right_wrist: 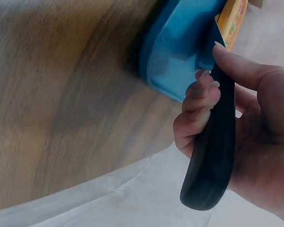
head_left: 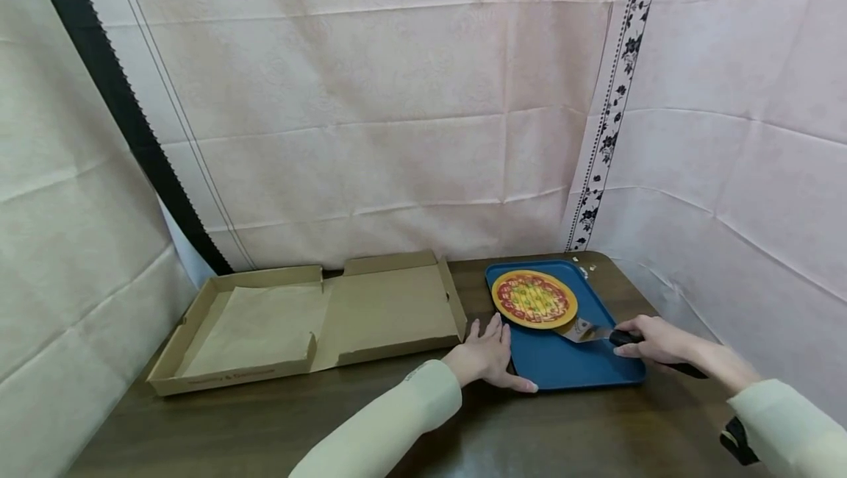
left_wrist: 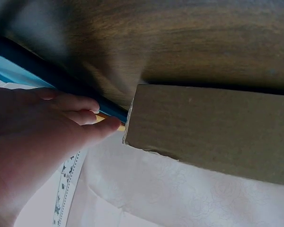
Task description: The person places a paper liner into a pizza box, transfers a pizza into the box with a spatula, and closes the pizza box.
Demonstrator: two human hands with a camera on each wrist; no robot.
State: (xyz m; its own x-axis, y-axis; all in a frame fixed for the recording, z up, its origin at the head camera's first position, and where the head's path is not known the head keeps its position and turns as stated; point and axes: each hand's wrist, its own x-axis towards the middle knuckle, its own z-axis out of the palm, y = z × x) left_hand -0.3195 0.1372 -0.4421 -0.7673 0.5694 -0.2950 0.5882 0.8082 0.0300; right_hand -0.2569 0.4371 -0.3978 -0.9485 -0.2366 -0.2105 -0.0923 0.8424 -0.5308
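Observation:
A pizza [head_left: 534, 298] with a yellow crust lies on the far part of a blue tray [head_left: 556, 364]. My right hand [head_left: 655, 340] grips the black handle of a spatula [head_left: 582, 330]. The spatula's wide metal blade reaches the pizza's near right edge; whether its tip is under the crust is hidden. In the right wrist view, my fingers curl round the handle [right_wrist: 210, 146], with the thumb along its top. My left hand [head_left: 488, 357] rests with spread fingers at the tray's left edge, thumb by the near left corner.
To the left lies an opened cardboard pizza box [head_left: 390, 309] with a paper sheet [head_left: 265, 327] in one half. The box's right side stands close to my left fingers. A brown wooden table [head_left: 265, 434] bears everything, and pale cloth [head_left: 370, 110] hangs behind and at both sides.

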